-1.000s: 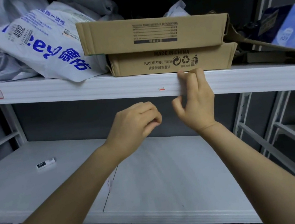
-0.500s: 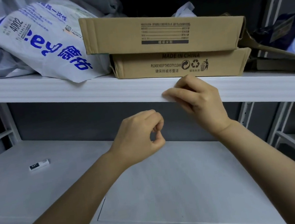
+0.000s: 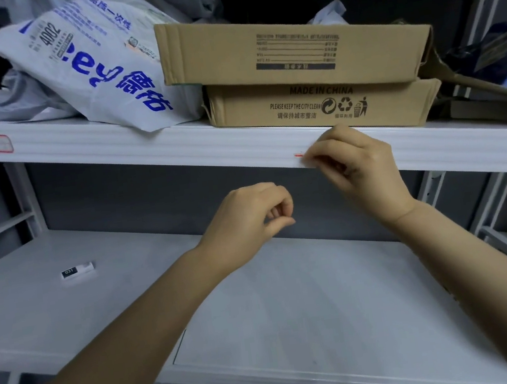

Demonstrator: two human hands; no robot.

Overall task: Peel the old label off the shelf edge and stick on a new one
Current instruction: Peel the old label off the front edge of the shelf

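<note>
Red-edged label (image 3: 301,156) at right hand's (image 3: 354,164) fingertips (image 3: 311,160)

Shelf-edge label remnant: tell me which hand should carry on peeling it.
Right. The right hand is already at the shelf edge, fingertips pinched beside the red label remnant. The left hand hovers loosely curled below the edge, touching nothing.

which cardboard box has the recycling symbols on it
The lower cardboard box, resting on the shelf edge; the upper box shows only a printed form.

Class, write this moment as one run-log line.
right hand: picking at red label scrap on shelf edge | left hand: loosely curled, off shelf | new label: not seen
</note>
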